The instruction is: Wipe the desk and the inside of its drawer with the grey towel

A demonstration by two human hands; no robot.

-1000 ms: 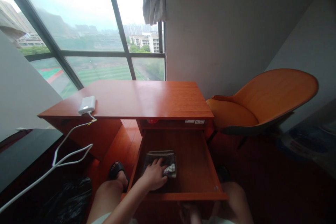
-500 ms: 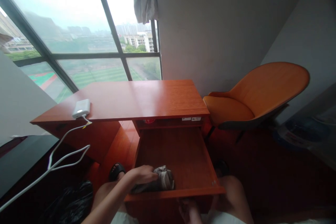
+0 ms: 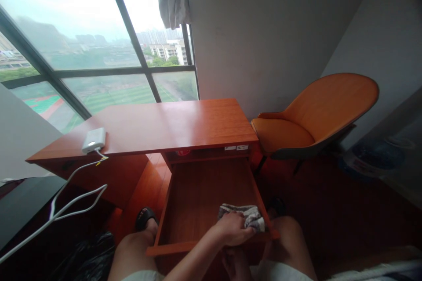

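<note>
My left hand [image 3: 233, 228] is closed on a crumpled grey-and-white cloth [image 3: 255, 217], which it presses into the front right corner of an open drawer [image 3: 194, 197]. The cloth lies partly under my fingers, against the drawer's front and right side. Below the drawer front, in shadow, is my right hand [image 3: 235, 263]; its fingers are dim and partly hidden, and whether they touch the wood is unclear. The drawer sticks out from a reddish-brown wooden desk [image 3: 171, 125], between my knees.
A white charger-like box [image 3: 94, 139] with a white cable [image 3: 77, 171] sits at the desk's left. An orange chair [image 3: 329, 109] stands right of the desk. A black plastic bag [image 3: 87, 257] lies at lower left, and a large water bottle [image 3: 376, 158] at far right.
My left hand has carried the cloth from the drawer's front left to its front right corner. The right hand stays below the drawer front. The view has shifted slightly.
</note>
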